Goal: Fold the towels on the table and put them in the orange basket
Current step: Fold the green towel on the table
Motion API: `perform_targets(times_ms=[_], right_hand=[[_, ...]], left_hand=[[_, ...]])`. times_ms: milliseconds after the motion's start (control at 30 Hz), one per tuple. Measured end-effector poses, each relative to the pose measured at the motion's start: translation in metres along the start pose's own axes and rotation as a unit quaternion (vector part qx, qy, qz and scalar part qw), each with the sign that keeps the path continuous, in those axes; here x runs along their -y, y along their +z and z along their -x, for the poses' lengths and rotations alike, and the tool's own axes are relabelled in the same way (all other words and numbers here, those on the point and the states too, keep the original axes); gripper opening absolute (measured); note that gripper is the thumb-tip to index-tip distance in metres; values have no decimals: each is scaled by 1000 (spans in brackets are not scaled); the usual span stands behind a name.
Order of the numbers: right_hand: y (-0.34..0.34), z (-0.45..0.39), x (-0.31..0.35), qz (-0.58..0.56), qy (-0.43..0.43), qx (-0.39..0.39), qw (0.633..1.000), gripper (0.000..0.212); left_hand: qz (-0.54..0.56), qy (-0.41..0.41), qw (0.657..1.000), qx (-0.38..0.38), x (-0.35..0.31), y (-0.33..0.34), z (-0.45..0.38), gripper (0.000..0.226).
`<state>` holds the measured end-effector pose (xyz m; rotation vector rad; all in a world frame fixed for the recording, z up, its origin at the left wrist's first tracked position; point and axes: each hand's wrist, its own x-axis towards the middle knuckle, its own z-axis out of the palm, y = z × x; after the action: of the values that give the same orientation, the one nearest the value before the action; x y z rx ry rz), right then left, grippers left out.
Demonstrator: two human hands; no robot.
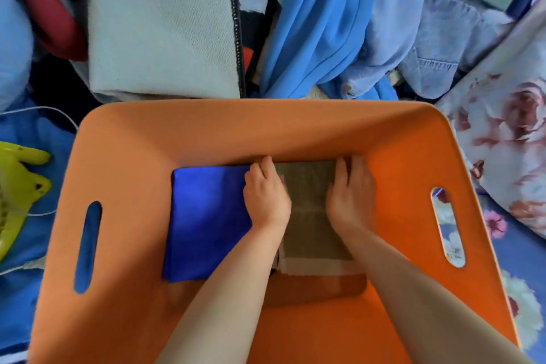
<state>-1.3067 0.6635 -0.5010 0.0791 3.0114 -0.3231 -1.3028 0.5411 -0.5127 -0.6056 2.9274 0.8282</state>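
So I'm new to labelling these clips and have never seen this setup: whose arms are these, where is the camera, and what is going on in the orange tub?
There is no robot here. A person wears one wide-angle camera on the head, looking down at their own bare arms. The orange basket sits in front of them. Inside it lie a folded blue towel and, beside it, a folded grey-green towel. The left hand and the right hand rest on the grey-green towel, fingers fairly straight, seemingly pressing rather than gripping. Beyond the basket lies a pile of clothes.
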Motion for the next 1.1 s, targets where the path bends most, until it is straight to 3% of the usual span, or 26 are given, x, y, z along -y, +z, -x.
perform_targets(times_ms=[67, 100, 167, 233, 467, 700, 933, 1100], right_hand=[[9, 9, -6, 28, -77, -6, 997, 51], [14, 11, -10, 36, -86, 12, 996, 52], [24, 12, -19, 47, -70, 63, 994, 57], [33, 13, -26, 40, -59, 87, 994, 58], [39, 4, -30, 28, -56, 146, 987, 60], [-6, 1, -17, 12, -35, 222, 974, 60], [-90, 33, 5, -82, -71, 83, 991, 47], [-152, 71, 13, -96, -144, -5, 985, 33]], left_hand=[[-52, 143, 987, -43, 8, 8, 13, 45], [-83, 206, 974, -29, 13, 14, 18, 48], [-148, 253, 953, 81, 21, 22, 24, 57], [-170, 233, 947, 144, 29, 31, 22, 62], [-215, 206, 941, 162, 29, 40, 21, 64], [-255, 139, 930, 226, 3, 4, 33, 60], [-325, 81, 924, 183, -27, -78, 51, 41], [-279, 65, 949, 136, -52, -147, 82, 30]])
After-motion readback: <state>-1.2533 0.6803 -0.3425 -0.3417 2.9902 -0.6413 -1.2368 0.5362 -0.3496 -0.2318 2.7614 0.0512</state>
